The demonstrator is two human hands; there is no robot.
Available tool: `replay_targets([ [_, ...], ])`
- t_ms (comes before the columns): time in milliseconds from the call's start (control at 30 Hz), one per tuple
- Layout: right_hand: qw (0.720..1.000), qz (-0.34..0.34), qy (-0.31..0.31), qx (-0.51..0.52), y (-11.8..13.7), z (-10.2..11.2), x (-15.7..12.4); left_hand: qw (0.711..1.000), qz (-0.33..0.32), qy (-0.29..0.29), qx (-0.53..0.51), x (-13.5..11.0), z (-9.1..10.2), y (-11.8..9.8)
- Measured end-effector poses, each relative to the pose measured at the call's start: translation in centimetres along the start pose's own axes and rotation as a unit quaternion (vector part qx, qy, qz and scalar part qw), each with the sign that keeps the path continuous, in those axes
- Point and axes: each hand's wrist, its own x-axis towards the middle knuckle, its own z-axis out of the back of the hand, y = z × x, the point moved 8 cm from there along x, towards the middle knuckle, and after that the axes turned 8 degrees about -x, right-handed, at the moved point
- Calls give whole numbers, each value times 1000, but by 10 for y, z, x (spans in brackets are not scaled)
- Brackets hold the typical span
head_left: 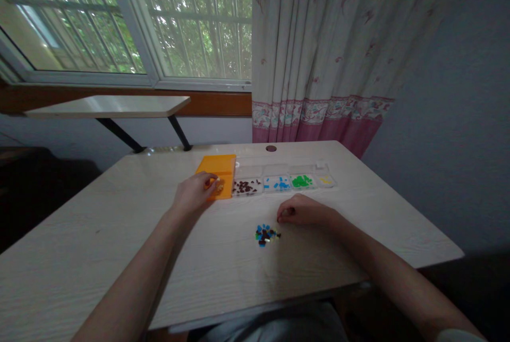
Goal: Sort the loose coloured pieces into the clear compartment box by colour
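Note:
My left hand is over the orange box, thumb and fingers closed on a small pale piece. Several yellowish pieces lie in the box beside those fingertips. Just right and above a mixed pile of small pieces, blue, dark brown, green and yellow, is my right hand. Its fingers are pinched together, and what they hold is too small to make out. Clear open boxes run in a row to the right of the orange one: brown pieces, blue pieces, green pieces and yellow pieces.
The boxes and pile are on a pale wooden table, its front edge close to my body. A raised shelf on black legs stands at the back left. Behind the table are a barred window and a patterned curtain.

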Motion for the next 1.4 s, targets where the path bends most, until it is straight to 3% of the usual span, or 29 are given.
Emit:
replay_targets([
  [100, 1000, 2, -9, -9, 0, 1, -1, 1000, -7, 8, -2, -3, -3, -13],
  [200, 1000, 11, -16, -14, -1, 0, -1, 998, -40, 29, -28, -7, -8, -42],
  [400, 998, 7, -48, -26, -7, 1, 2, 975, -135, 136, -112, -21, -27, -97],
  [500, 989, -19, -145, -6, -13, 14, 2, 951, -169, 195, -171, -29, -37, -113],
  [667, 938, -82, -337, -24, -20, 42, -15, 912, -171, 260, -269, -36, -44, -125],
  [933, 897, -77, -434, -39, -13, 58, -29, 887, -188, 294, -303, -42, -42, -136],
  [1067, 900, -71, -429, -35, -15, 56, -26, 891, -181, 293, -295, -42, -44, -137],
  [1233, 955, -90, -273, -67, -17, 39, 6, 891, -185, 303, -285, -42, -45, -139],
  [1300, 965, -107, -221, -92, -16, 34, 20, 889, -192, 299, -288, -43, -44, -140],
  [1400, 966, -123, -195, -116, -11, 33, 37, 889, -197, 297, -289, -43, -44, -140],
])
